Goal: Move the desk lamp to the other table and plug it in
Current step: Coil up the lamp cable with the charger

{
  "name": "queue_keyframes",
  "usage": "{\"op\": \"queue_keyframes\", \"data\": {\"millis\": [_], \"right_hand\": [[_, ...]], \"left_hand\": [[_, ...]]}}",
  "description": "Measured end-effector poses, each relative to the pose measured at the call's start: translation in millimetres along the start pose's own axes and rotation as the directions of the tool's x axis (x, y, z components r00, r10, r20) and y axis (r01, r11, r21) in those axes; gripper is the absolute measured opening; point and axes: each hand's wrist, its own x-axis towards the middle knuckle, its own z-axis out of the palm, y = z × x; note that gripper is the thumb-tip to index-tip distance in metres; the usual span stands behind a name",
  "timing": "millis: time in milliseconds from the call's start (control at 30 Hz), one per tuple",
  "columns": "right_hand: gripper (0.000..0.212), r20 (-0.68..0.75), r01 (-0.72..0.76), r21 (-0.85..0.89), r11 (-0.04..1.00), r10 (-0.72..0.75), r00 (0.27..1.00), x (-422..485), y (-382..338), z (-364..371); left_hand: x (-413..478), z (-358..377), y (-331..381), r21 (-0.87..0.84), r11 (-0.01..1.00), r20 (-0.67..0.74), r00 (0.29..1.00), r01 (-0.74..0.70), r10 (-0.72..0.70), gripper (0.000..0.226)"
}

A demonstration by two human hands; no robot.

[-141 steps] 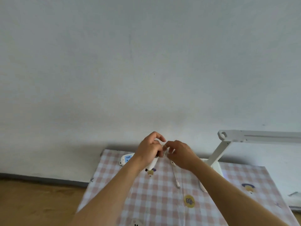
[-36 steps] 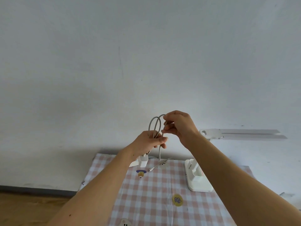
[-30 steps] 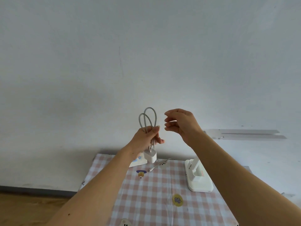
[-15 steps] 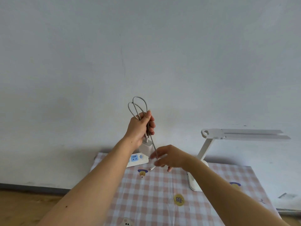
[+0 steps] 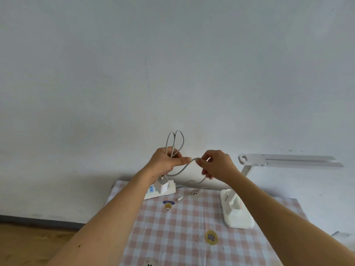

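**Head view: the plugging-in stage, read from near to far.** Below both hands lay the checked worktop [image 5: 182,237]. The desk lamp [image 5: 238,214] stood on it, below and to the right of my right hand [image 5: 217,166], so I judged the move to this table done and the plugging-in not yet done.

The cable's free connector [image 5: 178,199] lay on the cloth beneath the gap between my hands, with its tip turned down and left towards me. Under my left hand [image 5: 167,164] the white adapter [image 5: 162,186] hung in front of the power strip [image 5: 172,188]. I could not tell whether the two touched.

My left hand was closed round the gathered loops of the cable [image 5: 174,141], which stood up above its knuckles, and the thumb lay along one strand. My right hand, just beside it, pinched that strand between thumb and forefinger. The slack sagged between the two hands.

I took the step in hand to be freeing the coil. The next move would call for:

- paying out enough slack;
- seating the adapter in the strip;
- carrying the connector to the lamp's base.

Beyond my right hand the lamp head [image 5: 288,162] ran level, its long axis left to right. Its hinge end was nearest that hand and its tip pointed away to the right, along the wall [image 5: 172,73].
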Motion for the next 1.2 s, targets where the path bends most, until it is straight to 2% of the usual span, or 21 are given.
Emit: {"op": "queue_keyframes", "data": {"millis": [167, 400, 600, 767, 867, 967, 1033, 1133, 1200], "right_hand": [[0.01, -0.079, -0.032, 0.388, 0.921, 0.068, 0.995, 0, -19, -14], [0.011, -0.081, -0.027, 0.522, 0.853, 0.081, 0.993, -3, -46, -17], [0.015, -0.012, -0.069, 0.673, 0.737, 0.105, 0.994, -7, -58, -21], [0.015, -0.041, -0.029, 0.689, 0.724, 0.079, 0.996, -5, -63, -27], [0.019, -0.104, -0.017, 0.68, 0.733, 0.118, 0.988, -1, -58, -27], [0.017, -0.142, -0.049, 0.657, 0.753, 0.187, 0.972, 3, -44, -23], [0.014, -0.109, -0.104, 0.628, 0.771, 0.22, 0.969, 3, -33, -18], [0.007, 0.029, -0.172, 0.533, 0.828, 0.186, 0.982, 1, -22, -7], [0.015, 0.117, -0.177, 0.417, 0.891, 0.141, 0.983, -1, -17, 2]], "left_hand": [[-3, 9, 6, 0.063, 0.997, 0.078, 0.996, -0.047, 0.043, 0.04], [-8, 17, 7, 0.12, 0.992, 0.19, 0.982, -0.026, 0.003, 0.037], [-11, 12, 7, 0.046, 0.997, 0.282, 0.958, -0.06, 0.044, 0.03], [-10, 16, 10, -0.001, 0.995, 0.242, 0.966, -0.097, 0.094, 0.038], [-8, 15, 13, 0.029, 0.995, 0.176, 0.98, -0.097, 0.09, 0.045], [-7, 9, 15, 0.027, 0.997, 0.097, 0.993, -0.072, 0.069, 0.05], [-6, 5, 16, -0.003, 0.997, 0.075, 0.994, -0.08, 0.08, 0.049], [-6, 3, 20, -0.237, 0.969, 0.083, 0.992, -0.068, 0.09, 0.042], [-5, 2, 27, -0.377, 0.924, 0.067, 0.994, -0.057, 0.089, 0.039]]}}
